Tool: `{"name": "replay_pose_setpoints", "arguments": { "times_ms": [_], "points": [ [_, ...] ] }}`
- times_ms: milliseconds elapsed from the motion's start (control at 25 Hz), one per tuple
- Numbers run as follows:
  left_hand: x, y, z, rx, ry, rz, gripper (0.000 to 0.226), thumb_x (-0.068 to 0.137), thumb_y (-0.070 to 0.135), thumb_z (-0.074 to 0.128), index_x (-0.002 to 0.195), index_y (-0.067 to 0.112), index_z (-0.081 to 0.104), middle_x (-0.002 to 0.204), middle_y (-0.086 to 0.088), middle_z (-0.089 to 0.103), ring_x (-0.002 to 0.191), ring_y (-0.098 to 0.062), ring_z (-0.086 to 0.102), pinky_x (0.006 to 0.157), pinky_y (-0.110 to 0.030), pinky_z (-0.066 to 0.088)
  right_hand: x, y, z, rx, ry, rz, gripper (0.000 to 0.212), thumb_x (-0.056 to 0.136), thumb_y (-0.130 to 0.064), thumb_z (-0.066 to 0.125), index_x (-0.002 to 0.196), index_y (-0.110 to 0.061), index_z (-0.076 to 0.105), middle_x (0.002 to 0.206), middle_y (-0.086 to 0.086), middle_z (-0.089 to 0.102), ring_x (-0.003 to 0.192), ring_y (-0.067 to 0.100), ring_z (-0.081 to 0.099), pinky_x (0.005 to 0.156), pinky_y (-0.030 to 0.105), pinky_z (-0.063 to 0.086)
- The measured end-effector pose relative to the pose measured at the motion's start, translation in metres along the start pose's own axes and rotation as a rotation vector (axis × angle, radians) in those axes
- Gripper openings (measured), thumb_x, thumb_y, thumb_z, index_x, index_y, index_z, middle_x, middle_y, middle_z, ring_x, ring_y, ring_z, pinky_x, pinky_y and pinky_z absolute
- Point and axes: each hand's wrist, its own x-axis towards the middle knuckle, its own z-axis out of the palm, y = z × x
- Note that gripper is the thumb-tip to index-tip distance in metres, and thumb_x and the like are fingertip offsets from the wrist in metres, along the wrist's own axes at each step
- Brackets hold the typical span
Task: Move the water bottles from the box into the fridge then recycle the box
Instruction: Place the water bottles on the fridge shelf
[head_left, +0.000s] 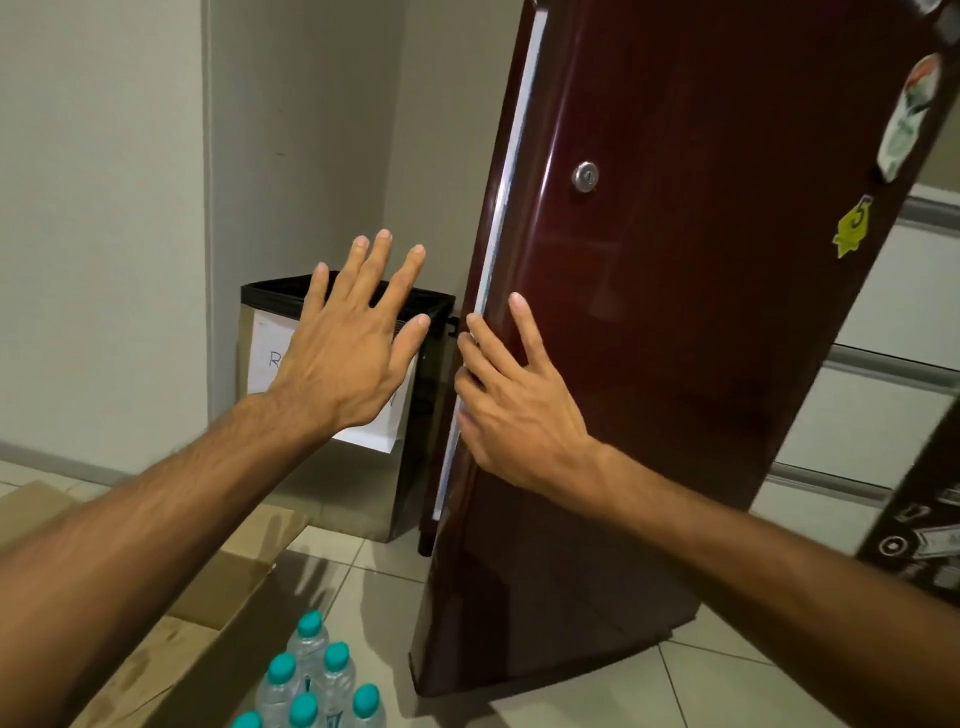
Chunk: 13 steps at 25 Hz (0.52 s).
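A dark red fridge (675, 364) stands on the right with its door closed. My right hand (519, 405) grips the door's left edge at the chrome handle strip (498, 234), fingers curled round the edge and thumb flat on the door front. Spread wide and holding nothing, my left hand (353, 343) hovers in the air in front of the bin. Several clear water bottles (311, 680) with teal caps stand at the bottom centre inside the open cardboard box (208, 597), whose flaps lie folded out to the left.
A bin (426, 374) with a black liner and a white paper label stands in the corner left of the fridge. White drawers (872, 415) are at the far right behind it. The floor is pale tile (597, 701).
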Motion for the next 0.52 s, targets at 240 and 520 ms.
{"name": "replay_pose_setpoints", "arguments": {
  "times_ms": [240, 520],
  "points": [
    [-0.010, 0.006, -0.001, -0.082, -0.010, 0.048, 0.067, 0.098, 0.059, 0.015, 0.156, 0.033, -0.005, 0.165, -0.001, -0.010, 0.151, -0.017, -0.011, 0.122, -0.052, 0.006, -0.052, -0.017, -0.039, 0.095, 0.082, 0.224, 0.067, 0.087, -0.026, 0.057, 0.151, -0.011, 0.043, 0.166, 0.022, 0.005, 0.155, 0.037, -0.003, 0.118, 0.070, 0.002],
    [-0.017, 0.032, 0.007, -0.179, -0.023, 0.101, 0.067, 0.100, 0.059, 0.021, 0.156, 0.033, -0.004, 0.165, -0.001, -0.010, 0.151, -0.017, -0.011, 0.122, -0.051, 0.006, -0.103, -0.035, -0.067, 0.127, 0.020, 0.339, 0.070, 0.076, -0.008, 0.066, 0.145, -0.007, 0.051, 0.163, 0.027, 0.012, 0.153, 0.042, 0.004, 0.117, 0.071, 0.007]
  ]
}}
